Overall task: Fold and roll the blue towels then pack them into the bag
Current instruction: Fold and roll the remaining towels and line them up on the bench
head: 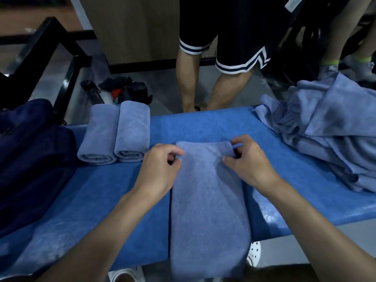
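A blue towel [207, 200], folded into a long strip, lies across the blue padded bench [203, 125] and hangs over its near edge. My left hand [158, 169] pinches the strip's far left corner. My right hand [248, 163] pinches its far right corner. Two rolled blue towels [116, 133] lie side by side on the bench to the left. A dark navy bag [30, 159] sits at the bench's left end. A heap of loose blue towels [325, 131] is piled at the right end.
Another person's bare legs [211, 82] in dark shorts stand just beyond the bench. A dark bottle [91, 91] and bundled clothes [126, 90] lie on the floor behind the rolls. A black frame [50, 47] stands at the far left.
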